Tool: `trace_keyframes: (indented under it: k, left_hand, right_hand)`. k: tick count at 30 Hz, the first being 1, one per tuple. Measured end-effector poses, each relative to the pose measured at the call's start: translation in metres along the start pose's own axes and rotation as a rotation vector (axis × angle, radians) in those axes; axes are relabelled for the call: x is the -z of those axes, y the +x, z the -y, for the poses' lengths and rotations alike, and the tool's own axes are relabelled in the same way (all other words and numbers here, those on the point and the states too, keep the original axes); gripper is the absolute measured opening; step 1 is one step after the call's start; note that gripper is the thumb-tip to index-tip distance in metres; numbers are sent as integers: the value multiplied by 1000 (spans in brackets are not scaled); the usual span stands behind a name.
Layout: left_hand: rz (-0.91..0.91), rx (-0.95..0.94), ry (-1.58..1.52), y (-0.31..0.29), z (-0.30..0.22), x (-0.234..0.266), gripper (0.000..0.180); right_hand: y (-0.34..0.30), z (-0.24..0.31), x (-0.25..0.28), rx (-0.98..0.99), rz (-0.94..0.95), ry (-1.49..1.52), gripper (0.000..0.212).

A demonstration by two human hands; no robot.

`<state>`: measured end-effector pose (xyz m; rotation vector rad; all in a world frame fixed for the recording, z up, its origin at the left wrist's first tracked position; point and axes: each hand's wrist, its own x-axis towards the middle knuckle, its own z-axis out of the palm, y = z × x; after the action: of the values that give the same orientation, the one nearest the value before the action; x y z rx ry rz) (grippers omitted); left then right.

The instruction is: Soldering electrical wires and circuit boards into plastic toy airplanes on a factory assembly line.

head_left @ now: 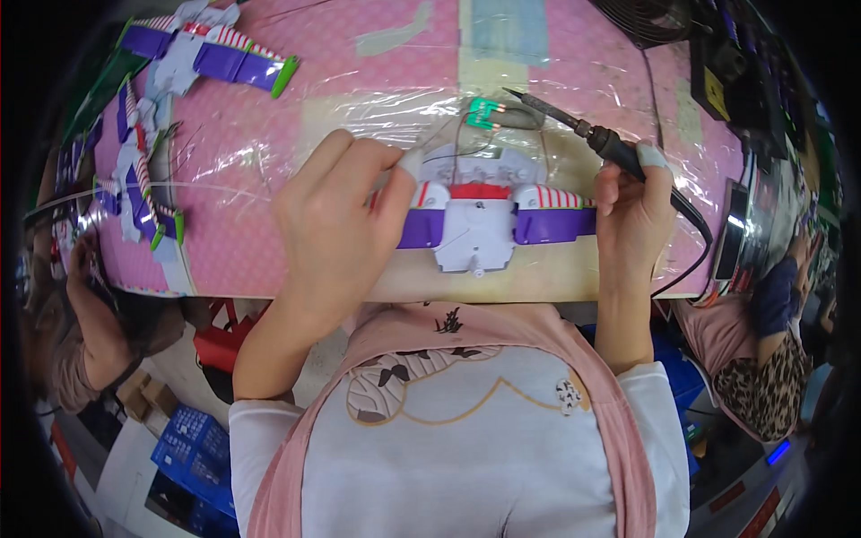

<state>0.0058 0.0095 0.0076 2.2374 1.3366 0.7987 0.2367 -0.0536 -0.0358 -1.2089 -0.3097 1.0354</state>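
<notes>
My right hand (635, 202) grips a soldering iron (619, 151) by its black handle. The iron's metal tip points up and left, just above a small green circuit board (484, 113) with thin wires. My left hand (345, 211) is closed in a pinch, a white cover on one fingertip. A thin wire (439, 131) seems to run from its fingers toward the board. Between my hands lies a toy wing pack (475, 235), white in the middle with purple wings and red-striped edges. My hands hide both wing ends. A grey piece (520, 118) sits beside the board.
Similar winged toy parts (211, 49) lie at the upper left, with more (139, 170) below them. Clear film covers the pink tabletop (242, 134). The iron's black cord (704, 235) loops down at the right. People sit on both sides; blue crates (193, 448) stand at lower left.
</notes>
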Motion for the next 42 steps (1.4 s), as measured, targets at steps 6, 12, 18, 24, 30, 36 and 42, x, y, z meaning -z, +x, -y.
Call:
trace_keyframes:
  k: [6, 12, 18, 24, 30, 36, 42]
  left_hand:
    - [14, 19, -2, -1, -3, 4, 7]
    - [22, 22, -1, -2, -1, 0, 8]
    - [33, 44, -18, -2, 0, -2, 7]
    - [42, 11, -24, -2, -3, 6, 7]
    - [64, 20, -4, 0, -4, 3, 7]
    - [74, 28, 2, -1, -4, 3, 7]
    - [128, 83, 0, 6, -5, 17, 5]
  right_hand:
    - [8, -2, -3, -50, -25, -116, 19]
    - [9, -3, -5, -30, -20, -167, 19]
    - [8, -2, -6, -33, -22, -185, 18]
    - [8, -2, -2, -42, -37, -112, 17]
    - [10, -1, -4, -50, -28, -176, 18]
    - [7, -1, -7, -48, -29, -192, 19]
    - [13, 16, 7, 45, -3, 83, 21]
